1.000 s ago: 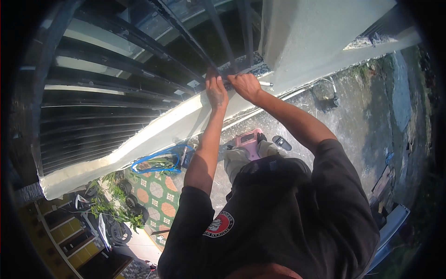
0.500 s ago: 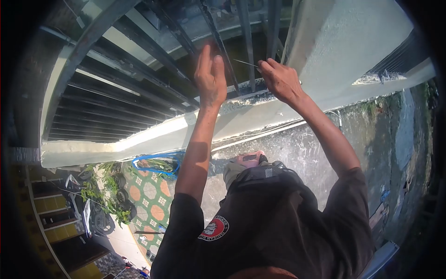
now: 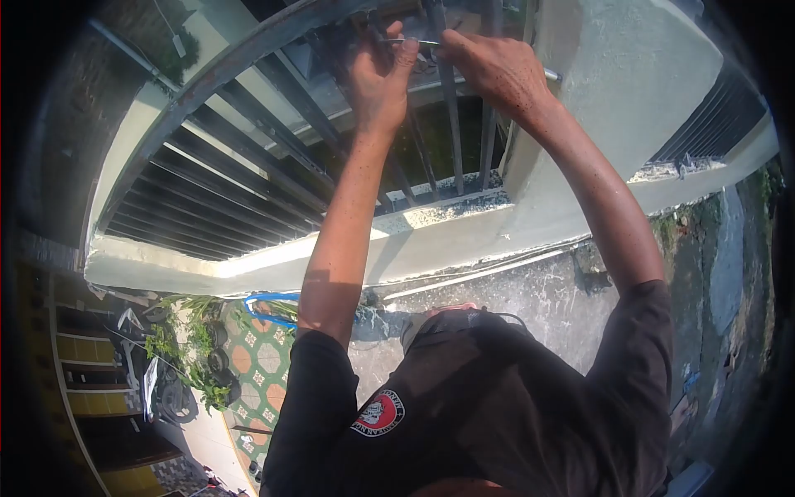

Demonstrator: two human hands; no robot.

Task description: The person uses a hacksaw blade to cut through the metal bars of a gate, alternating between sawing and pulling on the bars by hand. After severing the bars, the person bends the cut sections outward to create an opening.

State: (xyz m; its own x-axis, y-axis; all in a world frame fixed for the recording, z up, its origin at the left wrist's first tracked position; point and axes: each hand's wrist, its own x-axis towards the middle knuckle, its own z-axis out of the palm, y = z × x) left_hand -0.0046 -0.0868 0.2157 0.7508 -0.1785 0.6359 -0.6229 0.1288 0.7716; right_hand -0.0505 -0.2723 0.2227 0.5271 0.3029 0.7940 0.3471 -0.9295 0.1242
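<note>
My right hand (image 3: 495, 73) is closed around a thin-bladed metal tool (image 3: 428, 42), whose narrow blade points left and whose pale handle end sticks out behind the palm. At the blade's far end is my left hand (image 3: 377, 87), thumb and a bent finger closed about the tip; its other fingers are partly hidden in shade. Both hands are raised in front of the dark metal bars (image 3: 451, 124) of a railing, close under its curved top rail (image 3: 248, 41). The bars stand on a pale ledge (image 3: 447, 211) with chipped, speckled paint.
A pale wall pillar (image 3: 613, 91) rises right of the bars. Below lie a concrete floor (image 3: 555, 290), green and orange patterned tiles (image 3: 269, 358), a blue-framed object (image 3: 269, 308) and plants (image 3: 203, 364). Another barred opening (image 3: 712, 124) is at the far right.
Both hands have risen towards the top rail and come together. My left hand has gone from spread flat beside the bars to closing at the blade's tip. The view has shifted slightly.
</note>
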